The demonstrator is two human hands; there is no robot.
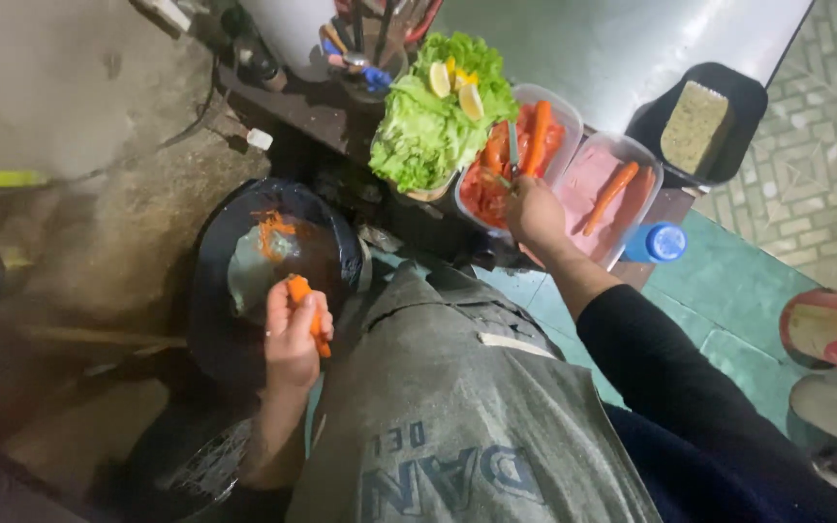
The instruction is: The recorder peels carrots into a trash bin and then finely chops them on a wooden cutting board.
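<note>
one left hand gripping carrot, right hand outstretched

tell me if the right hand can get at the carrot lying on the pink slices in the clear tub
Probably yes. The right hand sits over the neighbouring tub of tomato, holding a peeler, and the carrot lies uncovered just beside it, nothing between. It would likely need to drop the peeler first.

The left hand is curled closed with its bare forearm bent; the right hand, arm sleeved in black, reaches toward one o'clock, fingers closed.
</note>
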